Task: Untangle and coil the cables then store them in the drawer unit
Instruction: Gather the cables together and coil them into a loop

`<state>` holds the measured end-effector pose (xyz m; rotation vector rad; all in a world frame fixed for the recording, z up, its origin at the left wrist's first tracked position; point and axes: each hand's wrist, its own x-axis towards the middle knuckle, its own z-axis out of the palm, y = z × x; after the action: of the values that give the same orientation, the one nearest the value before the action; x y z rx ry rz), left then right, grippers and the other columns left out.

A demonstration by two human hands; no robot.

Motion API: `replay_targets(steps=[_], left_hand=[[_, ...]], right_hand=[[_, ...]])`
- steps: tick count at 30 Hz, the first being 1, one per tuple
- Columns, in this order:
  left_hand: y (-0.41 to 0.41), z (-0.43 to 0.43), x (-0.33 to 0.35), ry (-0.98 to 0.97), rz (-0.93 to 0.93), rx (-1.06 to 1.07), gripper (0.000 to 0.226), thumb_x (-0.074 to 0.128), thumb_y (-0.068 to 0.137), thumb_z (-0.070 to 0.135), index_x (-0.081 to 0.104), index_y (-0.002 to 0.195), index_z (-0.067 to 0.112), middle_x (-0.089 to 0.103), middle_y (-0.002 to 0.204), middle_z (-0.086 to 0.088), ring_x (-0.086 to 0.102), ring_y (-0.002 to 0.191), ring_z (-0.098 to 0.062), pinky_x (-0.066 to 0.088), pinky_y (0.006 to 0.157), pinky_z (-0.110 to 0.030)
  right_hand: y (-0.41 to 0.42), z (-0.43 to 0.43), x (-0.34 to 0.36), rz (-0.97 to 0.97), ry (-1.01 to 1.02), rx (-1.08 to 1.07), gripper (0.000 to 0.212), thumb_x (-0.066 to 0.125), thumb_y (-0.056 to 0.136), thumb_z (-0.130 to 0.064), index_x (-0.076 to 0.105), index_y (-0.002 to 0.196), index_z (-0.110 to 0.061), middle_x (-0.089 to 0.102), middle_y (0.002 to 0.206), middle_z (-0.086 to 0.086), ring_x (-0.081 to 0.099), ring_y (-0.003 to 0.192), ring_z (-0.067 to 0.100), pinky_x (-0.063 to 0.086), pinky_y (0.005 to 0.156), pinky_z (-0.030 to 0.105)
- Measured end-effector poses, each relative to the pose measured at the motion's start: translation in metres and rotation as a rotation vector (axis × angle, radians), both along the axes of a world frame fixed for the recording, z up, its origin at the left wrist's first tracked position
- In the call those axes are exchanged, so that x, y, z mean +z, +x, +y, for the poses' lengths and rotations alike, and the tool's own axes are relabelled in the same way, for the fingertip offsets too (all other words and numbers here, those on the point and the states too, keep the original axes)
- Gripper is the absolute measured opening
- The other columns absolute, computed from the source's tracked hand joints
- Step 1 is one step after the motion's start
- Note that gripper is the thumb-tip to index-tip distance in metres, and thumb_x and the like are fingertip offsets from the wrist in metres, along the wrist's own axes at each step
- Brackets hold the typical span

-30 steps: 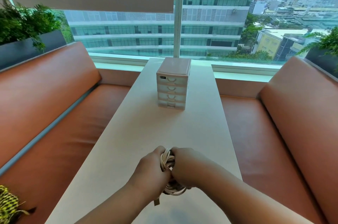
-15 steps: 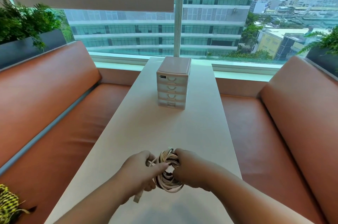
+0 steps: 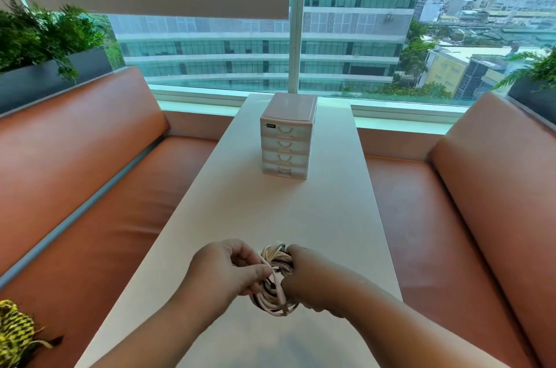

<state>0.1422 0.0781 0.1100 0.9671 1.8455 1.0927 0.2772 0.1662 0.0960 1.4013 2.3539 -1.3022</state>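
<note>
A coiled bundle of pale and dark cables (image 3: 275,280) hangs just above the near end of the long white table (image 3: 270,211). My right hand (image 3: 307,276) grips the right side of the coil. My left hand (image 3: 228,270) pinches a pale strand at the coil's left side between thumb and fingers. The small pink drawer unit (image 3: 285,139), with several drawers all closed, stands at the far end of the table near the window.
Orange benches run along both sides of the table, the left bench (image 3: 90,193) and the right bench (image 3: 451,217). A yellow and black braided thing (image 3: 13,331) lies at the lower left. Planters sit behind the bench backs.
My left hand has let go of the coil's side, opened away to the left and now pinches a single strand. The coil has turned and shows more of its loops.
</note>
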Motion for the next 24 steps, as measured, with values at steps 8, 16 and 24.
replay_targets(steps=[8,16,24], left_hand=[[-0.012,-0.004,-0.019,0.308,0.67,-0.341,0.022,0.069,0.074,0.052,0.061,0.091,0.04,0.041,0.103,0.023,0.047,0.086,0.002,0.037,0.075,-0.008],[-0.015,-0.002,-0.026,0.28,0.266,-0.374,0.029,0.065,0.073,0.054,0.055,0.075,0.026,0.046,0.098,0.014,0.057,0.088,-0.012,0.049,0.075,-0.018],[-0.01,-0.004,-0.036,0.369,0.376,-0.315,0.016,0.069,0.08,0.027,0.053,0.076,0.027,0.055,0.095,0.008,0.058,0.091,-0.016,0.055,0.078,-0.03]], right_hand=[[0.004,0.0,-0.007,0.0,-0.099,-0.008,0.024,0.049,0.081,-0.021,0.051,0.105,-0.02,0.054,0.071,0.008,0.042,0.045,0.017,0.032,0.041,0.015],[0.004,0.0,-0.009,-0.003,-0.05,0.005,0.024,0.048,0.079,-0.019,0.051,0.102,-0.017,0.057,0.079,0.011,0.048,0.056,0.022,0.037,0.047,0.025],[0.004,-0.002,-0.005,-0.014,-0.1,0.036,0.023,0.05,0.082,-0.033,0.049,0.099,-0.017,0.053,0.07,0.008,0.044,0.05,0.02,0.038,0.05,0.028]])
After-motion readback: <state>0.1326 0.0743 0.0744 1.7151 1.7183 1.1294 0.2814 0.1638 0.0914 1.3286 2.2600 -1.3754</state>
